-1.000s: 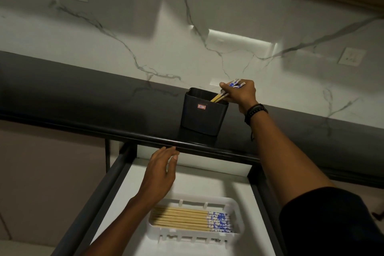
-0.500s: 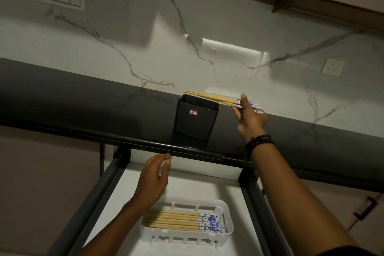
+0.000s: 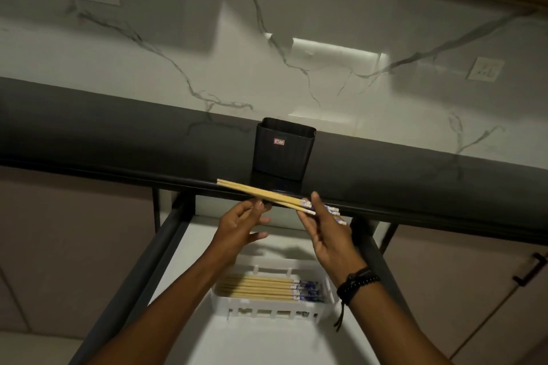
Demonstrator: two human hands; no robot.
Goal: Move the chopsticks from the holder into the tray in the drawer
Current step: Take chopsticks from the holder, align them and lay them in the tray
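Head view is showing the right hand (image 3: 329,234) pinching a small bundle of chopsticks (image 3: 267,195) at its blue-patterned ends and holding it nearly level above the open drawer (image 3: 267,341), just in front of the black holder (image 3: 283,148). The left hand (image 3: 241,231) is reaching under the bare wooden middle with fingers loosely spread; contact cannot be confirmed. Stored chopsticks (image 3: 258,287) are lying in the white tray (image 3: 267,310) below. The bundle is judged light, stiff and smooth, likely to fan or slip; supporting both ends is advisable.
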